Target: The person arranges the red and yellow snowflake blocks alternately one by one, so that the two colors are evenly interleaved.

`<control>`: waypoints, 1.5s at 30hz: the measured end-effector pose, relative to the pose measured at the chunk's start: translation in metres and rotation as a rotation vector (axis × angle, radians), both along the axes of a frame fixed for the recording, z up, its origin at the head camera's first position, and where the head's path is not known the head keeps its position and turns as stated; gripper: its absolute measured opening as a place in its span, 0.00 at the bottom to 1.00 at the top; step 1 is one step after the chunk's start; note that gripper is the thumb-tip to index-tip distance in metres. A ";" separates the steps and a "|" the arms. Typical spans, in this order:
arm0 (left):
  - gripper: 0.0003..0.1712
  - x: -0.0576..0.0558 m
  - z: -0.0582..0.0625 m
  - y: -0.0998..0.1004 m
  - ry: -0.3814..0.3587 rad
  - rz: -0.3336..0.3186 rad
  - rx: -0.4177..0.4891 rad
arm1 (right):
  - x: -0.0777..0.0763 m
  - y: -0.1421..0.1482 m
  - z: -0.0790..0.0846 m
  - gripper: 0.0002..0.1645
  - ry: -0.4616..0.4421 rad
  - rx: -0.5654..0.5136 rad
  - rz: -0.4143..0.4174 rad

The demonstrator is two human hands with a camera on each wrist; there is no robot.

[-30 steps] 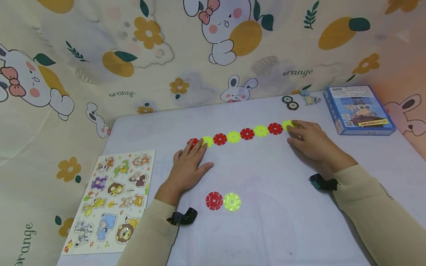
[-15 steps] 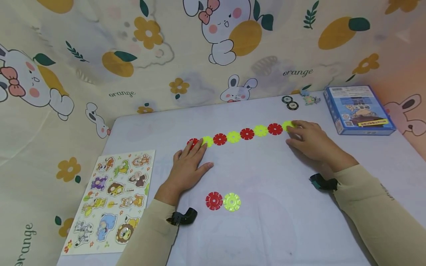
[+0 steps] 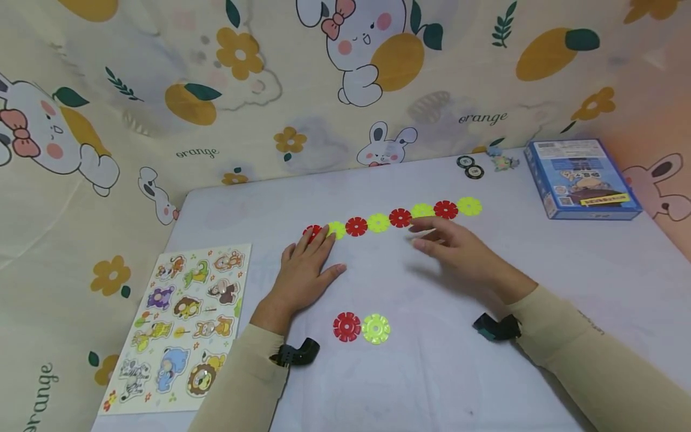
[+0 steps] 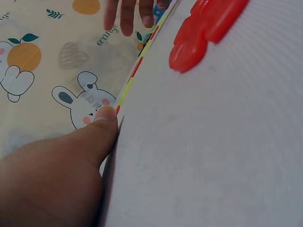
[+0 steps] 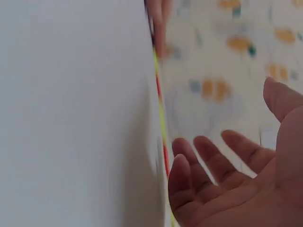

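Note:
A row of flat, notched plastic discs, red and yellow-green by turns, runs across the table. My left hand [image 3: 305,276] lies flat, its fingertips over the row's leftmost red disc [image 3: 312,231] and touching the yellow-green disc [image 3: 337,230] beside it. Fingers loosely bent and holding nothing, my right hand [image 3: 459,249] hovers just in front of the row near a red disc [image 3: 400,218]. At the row's right end a yellow-green disc [image 3: 469,206] lies uncovered. Nearer me are a separate red disc [image 3: 346,327] and a yellow-green disc [image 3: 376,329], side by side.
An animal puzzle board [image 3: 186,324] lies at the left. Toward the back right stands a blue box [image 3: 585,180]. Two small black rings [image 3: 471,168] and some small figures [image 3: 504,162] are left of it. A patterned cloth [image 3: 324,132] hangs behind the table.
My right hand has left the yellow-green disc at the row's right end and moved left, toward the middle of the row. My left hand stays put.

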State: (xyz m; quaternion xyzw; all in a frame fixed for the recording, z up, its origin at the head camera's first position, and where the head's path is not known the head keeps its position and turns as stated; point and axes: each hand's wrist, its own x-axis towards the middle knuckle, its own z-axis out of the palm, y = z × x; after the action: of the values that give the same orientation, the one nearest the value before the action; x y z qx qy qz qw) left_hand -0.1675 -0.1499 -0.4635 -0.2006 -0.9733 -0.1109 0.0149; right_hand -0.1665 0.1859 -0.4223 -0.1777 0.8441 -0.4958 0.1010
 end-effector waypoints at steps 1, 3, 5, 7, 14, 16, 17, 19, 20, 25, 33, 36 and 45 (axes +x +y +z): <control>0.45 0.000 0.000 0.000 -0.002 -0.002 0.003 | 0.005 -0.009 -0.001 0.30 -0.006 -0.021 0.041; 0.45 0.001 0.000 0.000 -0.003 -0.005 0.003 | 0.017 -0.026 -0.005 0.31 -0.021 -0.049 0.126; 0.45 0.000 0.000 0.000 -0.006 -0.005 0.002 | 0.030 -0.042 -0.008 0.33 -0.026 -0.055 0.208; 0.45 0.000 0.000 0.000 -0.008 -0.007 0.000 | 0.042 -0.055 -0.010 0.35 -0.026 -0.039 0.274; 0.45 -0.002 -0.001 -0.001 -0.004 -0.017 -0.004 | 0.072 -0.092 -0.015 0.42 0.101 0.184 0.369; 0.45 -0.001 -0.001 -0.002 -0.003 -0.017 -0.004 | 0.078 -0.099 -0.017 0.42 0.169 0.249 0.355; 0.45 -0.001 0.000 -0.002 -0.003 -0.019 -0.004 | 0.080 -0.103 -0.018 0.41 0.200 0.274 0.344; 0.45 -0.001 0.001 -0.003 0.000 -0.020 -0.006 | 0.085 -0.109 -0.018 0.39 0.252 0.315 0.314; 0.45 -0.001 0.001 -0.003 0.001 -0.020 -0.006 | 0.086 -0.112 -0.018 0.37 0.270 0.325 0.303; 0.45 0.000 0.003 -0.002 0.002 -0.017 -0.004 | 0.091 -0.120 -0.018 0.30 0.281 0.327 0.277; 0.44 0.000 0.002 -0.001 -0.002 -0.019 0.003 | 0.084 -0.110 -0.007 0.16 0.111 0.080 0.289; 0.45 -0.001 0.002 -0.001 -0.001 -0.017 0.002 | 0.076 -0.100 -0.001 0.14 0.036 0.016 0.238; 0.44 -0.001 0.000 -0.001 -0.009 -0.028 0.017 | 0.034 -0.035 0.001 0.18 0.002 -0.033 -0.042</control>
State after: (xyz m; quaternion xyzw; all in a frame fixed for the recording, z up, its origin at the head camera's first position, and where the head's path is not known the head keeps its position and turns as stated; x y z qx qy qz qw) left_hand -0.1690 -0.1512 -0.4635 -0.2135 -0.9695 -0.1201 0.0106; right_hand -0.1327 0.1507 -0.4217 -0.1623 0.8393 -0.5115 0.0868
